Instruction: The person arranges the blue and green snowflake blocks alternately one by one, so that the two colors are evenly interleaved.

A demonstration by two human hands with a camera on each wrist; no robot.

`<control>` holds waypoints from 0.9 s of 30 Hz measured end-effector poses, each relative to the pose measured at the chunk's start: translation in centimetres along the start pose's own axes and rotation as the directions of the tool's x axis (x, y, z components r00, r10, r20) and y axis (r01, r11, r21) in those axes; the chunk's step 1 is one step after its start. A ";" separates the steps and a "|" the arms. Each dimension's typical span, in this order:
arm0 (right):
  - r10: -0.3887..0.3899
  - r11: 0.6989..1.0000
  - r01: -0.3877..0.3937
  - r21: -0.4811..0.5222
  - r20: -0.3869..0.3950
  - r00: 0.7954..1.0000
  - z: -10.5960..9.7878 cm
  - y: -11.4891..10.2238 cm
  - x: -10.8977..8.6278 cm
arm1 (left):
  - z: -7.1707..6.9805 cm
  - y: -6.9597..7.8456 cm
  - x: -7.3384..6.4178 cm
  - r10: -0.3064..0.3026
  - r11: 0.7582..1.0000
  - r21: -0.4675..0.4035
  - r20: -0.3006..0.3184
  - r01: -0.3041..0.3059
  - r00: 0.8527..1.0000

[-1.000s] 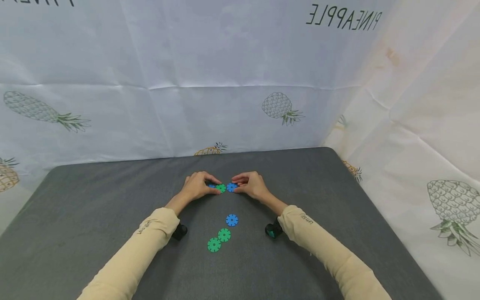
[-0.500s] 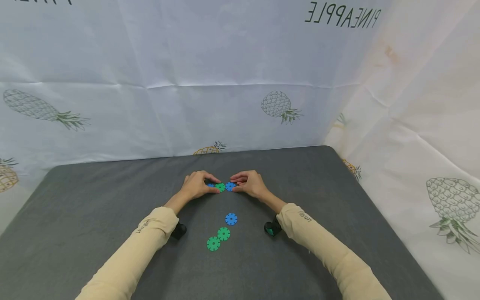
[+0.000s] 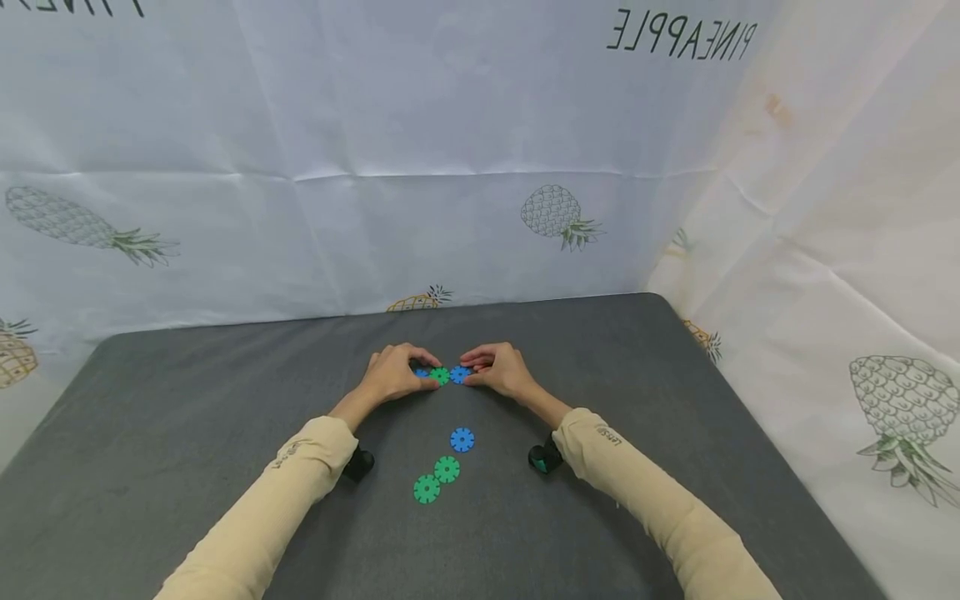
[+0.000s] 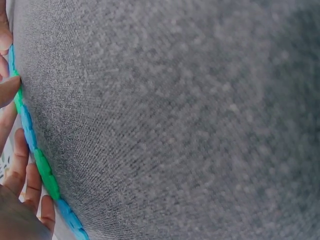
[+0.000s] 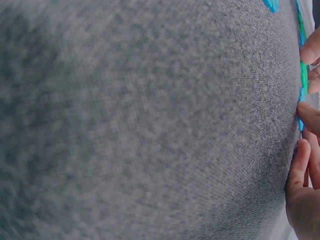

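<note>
A row of flat notched plastic discs lies on the grey cloth. My left hand pinches a green notched disc between thumb and fingers, and its fingers cover part of a blue disc beside it. Facing it, my right hand pinches a blue notched disc whose left edge meets the green one. The left wrist view shows the row edge-on, with a green disc and a blue disc alternating. Whether the notches interlock I cannot tell.
Closer to me lie a loose blue disc and two green discs, one touching the other. The grey table ends at a white pineapple-print curtain. Black wrist cameras sit under both cuffs.
The right hand has brought its blue disc slightly left, closing the small gap to the green disc. The left hand and the loose discs stay about where they were.
</note>
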State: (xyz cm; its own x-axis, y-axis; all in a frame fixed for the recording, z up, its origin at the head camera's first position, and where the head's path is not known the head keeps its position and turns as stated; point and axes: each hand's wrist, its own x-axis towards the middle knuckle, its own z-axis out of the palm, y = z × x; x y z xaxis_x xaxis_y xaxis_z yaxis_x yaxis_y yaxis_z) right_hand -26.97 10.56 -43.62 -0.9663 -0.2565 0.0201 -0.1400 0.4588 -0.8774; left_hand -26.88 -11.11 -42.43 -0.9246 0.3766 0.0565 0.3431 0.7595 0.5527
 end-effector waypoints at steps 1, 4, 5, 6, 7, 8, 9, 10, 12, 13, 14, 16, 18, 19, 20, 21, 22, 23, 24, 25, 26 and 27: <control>-0.005 1.000 0.005 -0.003 -0.001 1.000 0.0 0.1 0.0 | 0.0 0.0 0.0 0.003 1.000 0.000 -0.003 -0.003 1.000; -0.018 1.000 0.018 -0.013 0.000 1.000 0.1 0.2 0.0 | 0.2 -0.1 -0.1 0.006 1.000 -0.001 -0.009 -0.006 1.000; -0.019 1.000 0.019 -0.017 0.000 1.000 0.1 0.2 -0.1 | 0.2 -0.2 -0.1 0.006 1.000 -0.001 -0.010 -0.006 1.000; -0.018 1.000 0.018 -0.020 0.001 1.000 0.1 0.2 -0.1 | 0.3 -0.2 -0.1 0.006 1.000 -0.001 -0.011 -0.006 1.000; -0.019 1.000 0.019 -0.022 0.002 1.000 0.1 0.2 -0.1 | 0.3 -0.3 -0.1 0.006 1.000 -0.001 -0.012 -0.006 1.000; -0.017 1.000 0.017 -0.022 0.002 1.000 0.1 0.2 -0.1 | 0.3 -0.3 -0.1 0.006 1.000 -0.003 -0.014 -0.006 1.000; -0.015 1.000 0.015 -0.019 0.001 1.000 0.0 0.1 -0.1 | 0.3 -0.4 0.0 0.007 1.000 -0.004 -0.016 -0.007 1.000; -0.013 1.000 0.013 -0.017 0.000 1.000 0.0 0.1 0.0 | 0.3 -0.4 0.0 0.007 1.000 -0.006 -0.018 -0.007 1.000; -0.010 1.000 0.010 -0.009 -0.001 1.000 0.0 0.0 0.0 | 0.3 -0.5 0.1 0.012 1.000 -0.008 -0.021 -0.012 1.000; -0.012 1.000 0.012 -0.004 0.001 1.000 -0.1 -0.1 0.0 | 0.3 -0.5 0.2 0.011 1.000 -0.010 -0.022 -0.011 1.000; -0.015 1.000 0.015 -0.001 0.002 1.000 -0.1 -0.1 0.1 | 0.3 -0.6 0.2 0.012 1.000 -0.009 -0.022 -0.012 1.000; -0.020 1.000 0.020 0.009 0.007 1.000 -0.1 -0.1 0.1 | 0.2 -0.6 0.2 0.012 1.000 -0.008 -0.023 -0.012 1.000; -0.025 0.999 0.025 0.020 0.012 1.000 -0.1 -0.1 0.2 | 0.1 -0.6 0.3 0.013 1.000 -0.010 -0.021 -0.013 1.000; -0.027 0.999 0.027 0.023 0.015 1.000 -0.2 -0.1 0.2 | 0.1 -0.5 0.3 0.014 1.000 -0.010 -0.019 -0.014 1.000; -0.028 0.999 0.028 0.027 0.019 0.999 -0.2 -0.1 0.2 | 0.1 -0.5 0.3 0.018 1.000 -0.007 -0.018 -0.018 1.000; -0.026 0.999 0.025 0.029 0.023 0.999 -0.2 0.0 0.2 | 0.0 -0.5 0.3 0.018 1.000 -0.008 -0.016 -0.018 1.000; -0.028 0.999 0.027 0.030 0.026 0.999 -0.3 0.0 0.2 | 0.0 -0.4 0.3 0.016 1.000 -0.010 -0.014 -0.016 1.000; -0.029 0.999 0.028 0.033 0.030 0.999 -0.3 0.0 0.1 | 0.0 -0.4 0.3 0.018 1.000 -0.012 -0.013 -0.018 1.000; -0.030 0.999 0.028 0.034 0.035 0.999 -0.3 0.0 0.1 | 0.0 -0.3 0.3 0.021 1.000 -0.013 -0.013 -0.021 1.000; -0.030 0.999 0.029 0.036 0.039 0.999 -0.3 0.0 0.1 | 0.1 -0.3 0.3 0.021 1.000 -0.014 -0.014 -0.021 1.000; -0.031 0.999 0.029 0.042 0.043 0.999 -0.4 0.1 0.1 | 0.1 -0.2 0.3 0.022 1.000 -0.016 -0.015 -0.022 1.000; -0.033 0.998 0.031 0.051 0.047 0.998 -0.4 0.1 0.1 | 0.1 -0.1 0.2 0.022 1.000 -0.017 -0.018 -0.023 1.000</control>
State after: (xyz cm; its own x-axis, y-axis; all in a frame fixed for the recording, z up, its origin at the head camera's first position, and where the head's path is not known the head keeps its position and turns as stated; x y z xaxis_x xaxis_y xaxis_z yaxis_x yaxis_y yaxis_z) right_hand -27.12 10.91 -43.49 -0.9500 -0.3112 0.0267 -0.1587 0.4071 -0.8995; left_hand -27.13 -11.08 -42.59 -0.9195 0.3839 0.0840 0.3613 0.7417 0.5651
